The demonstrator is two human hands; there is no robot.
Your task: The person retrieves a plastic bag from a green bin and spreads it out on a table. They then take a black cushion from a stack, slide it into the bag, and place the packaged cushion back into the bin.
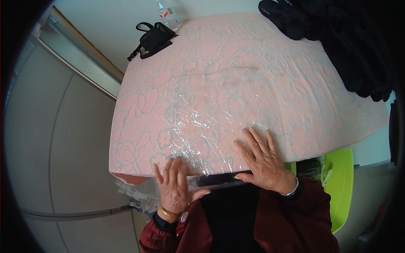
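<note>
A: Nearest the camera, a person in dark red sleeves leans over a pink, flower-patterned foam mattress [236, 84] wrapped in clear plastic film [198, 122]. What are the hands doing?

B: Both work at the near edge. The left hand [175, 192], a gold bangle at its wrist, has its grip closed on a narrow dark strip [217, 179] lying along that edge, thumb under, fingers curled over. The right hand [263, 162] lies flat with fingers spread, pressing the film onto the mattress, its thumb touching the strip's other end.

A: Which step does that look like?

B: Judging by the pose, smoothing or fixing the wrapping along the near edge. The next move likely calls for keeping the film taut under the flat hand while the strip is worked along the edge.

A: And around them?

B: A lime-green plastic chair [344, 185] shows at the person's right, under the mattress corner. Loose crumpled film [135, 196] hangs below the left corner. Farther off, a small black strapped pouch [154, 39] rests on the far left corner, a clear plastic bottle [166, 13] just behind it, and dark clothing [337, 38] is heaped at far right.
</note>
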